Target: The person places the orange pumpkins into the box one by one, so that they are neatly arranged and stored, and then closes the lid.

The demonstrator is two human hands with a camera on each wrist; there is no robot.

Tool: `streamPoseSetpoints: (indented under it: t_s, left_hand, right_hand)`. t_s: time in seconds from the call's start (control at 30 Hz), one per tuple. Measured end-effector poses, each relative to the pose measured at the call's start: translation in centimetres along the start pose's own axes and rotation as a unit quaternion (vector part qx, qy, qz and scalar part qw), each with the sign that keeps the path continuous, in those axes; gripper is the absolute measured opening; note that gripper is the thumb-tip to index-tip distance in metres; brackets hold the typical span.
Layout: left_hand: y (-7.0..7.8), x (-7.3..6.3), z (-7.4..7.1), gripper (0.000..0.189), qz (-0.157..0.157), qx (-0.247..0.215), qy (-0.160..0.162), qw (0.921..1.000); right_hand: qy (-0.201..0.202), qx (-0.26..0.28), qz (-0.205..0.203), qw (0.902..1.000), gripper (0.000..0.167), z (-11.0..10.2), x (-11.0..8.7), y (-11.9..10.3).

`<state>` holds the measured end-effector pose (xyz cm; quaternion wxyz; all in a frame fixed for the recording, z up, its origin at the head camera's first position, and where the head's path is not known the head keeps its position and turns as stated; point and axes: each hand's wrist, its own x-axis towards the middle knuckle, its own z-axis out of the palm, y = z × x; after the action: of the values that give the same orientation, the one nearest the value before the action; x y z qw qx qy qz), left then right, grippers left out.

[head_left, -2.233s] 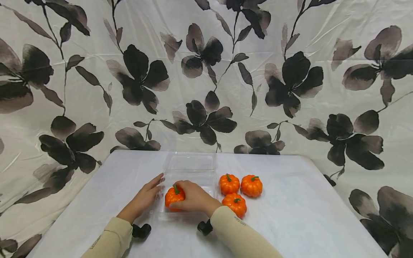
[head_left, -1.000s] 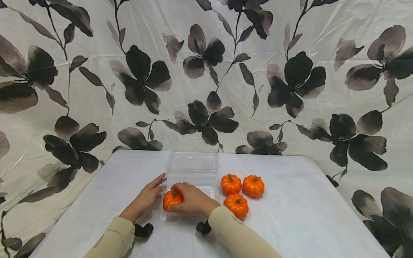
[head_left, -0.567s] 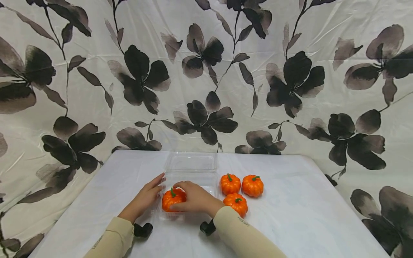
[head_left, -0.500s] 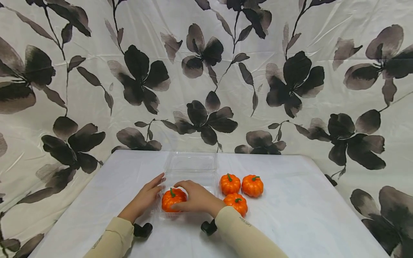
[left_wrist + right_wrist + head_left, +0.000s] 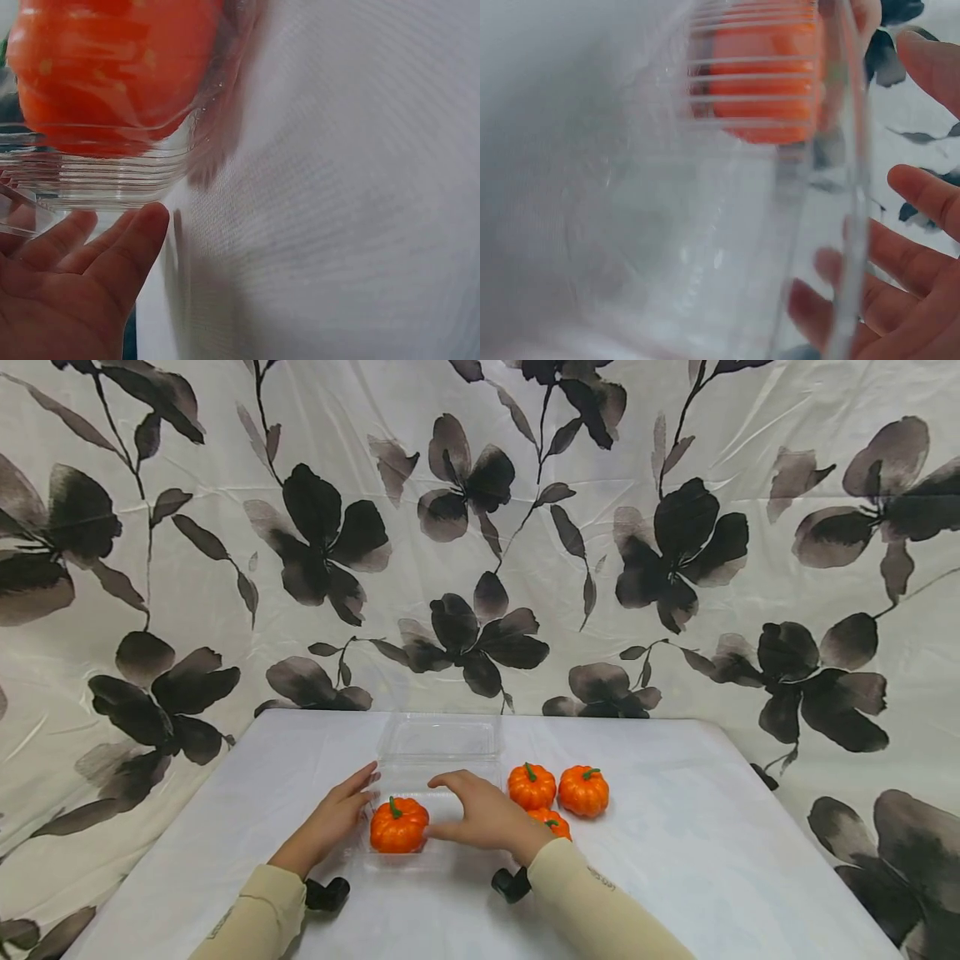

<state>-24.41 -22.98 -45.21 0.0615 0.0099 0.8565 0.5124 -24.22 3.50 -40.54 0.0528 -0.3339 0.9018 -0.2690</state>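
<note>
soft, even light covers the table (image 5: 697, 843); the left wrist view is dimmer, the right hazy, the clear container (image 5: 861, 150) blurred.

"What sort of place is this?"
"A staged recording spot, by the look of it; which kind of room, I can't tell."
"What shows that?"
"A creased, glossy white sheet printed with black and grey flowers (image 5: 585, 639) fills the background behind a flat white table with rounded corners (image 5: 697, 852), and small black cameras (image 5: 327, 895) sit at both wrists."
</note>
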Motion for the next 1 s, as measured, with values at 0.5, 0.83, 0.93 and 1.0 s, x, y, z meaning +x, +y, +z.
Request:
streamPoseSetpoints:
  t_s: [0.5,0.83,0.93,1.0]
  left_hand:
    - [-0.1,0.1,-0.1,0.058,0.001,0.002,-0.007,1.0000]
    - [-0.1,0.0,0.0,0.058,-0.005,-0.002,-0.007,1.0000]
    - [-0.1,0.0,0.0,0.058,-0.007,-0.006,-0.006,0.9999]
    - [-0.1,0.1,0.1,0.058,-0.006,-0.005,-0.007,0.9999]
  right_hand:
    - [0.001,-0.010,0.011,0.9999,0.064,-2.3,-2.2,0.9]
    - [0.004,-0.002,0.025,0.9997,0.067,-3.6,-3.5,1.7]
    - [0.011,-0.003,0.027,0.9996,0.067,-3.9,-4.0,2.0]
    - [0.016,-0.002,0.028,0.9995,0.067,-4.1,-4.3,2.2]
